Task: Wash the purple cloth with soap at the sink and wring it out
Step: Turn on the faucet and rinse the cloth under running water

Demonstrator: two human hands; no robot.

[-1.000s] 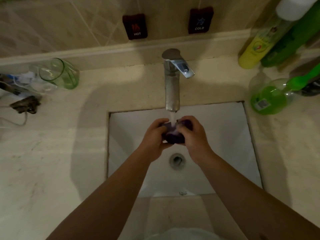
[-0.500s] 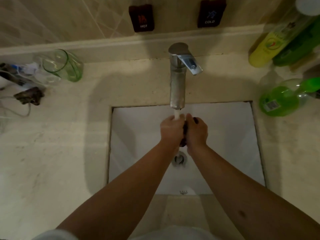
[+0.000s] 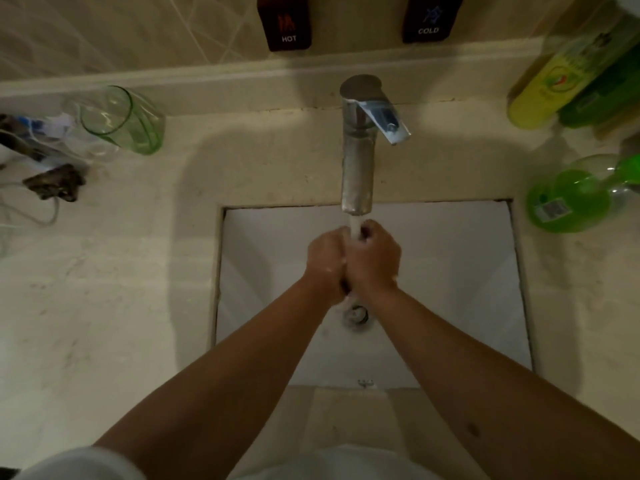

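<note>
Tap (image 3: 358, 147) behind sink (image 3: 450, 271), both hands (image 3: 353, 261) pressed together under spout over drain (image 3: 355, 313), glass (image 3: 121, 119) on counter (image 3: 104, 306) far left, bottles (image 3: 568, 202) far right, hot/cold switches (image 3: 285, 22) on wall behind tap

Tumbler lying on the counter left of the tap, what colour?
Clear glass tumbler with a green tint, strongest at the rim and base. The head view, the only one, shows it.

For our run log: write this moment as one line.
left hand + right hand: squeezing purple cloth | tap: running | sink

The square sink (image 3: 450, 271) is white, the stone bench (image 3: 104, 306) is cream, and the round soap bottle (image 3: 568, 202) is green.
</note>
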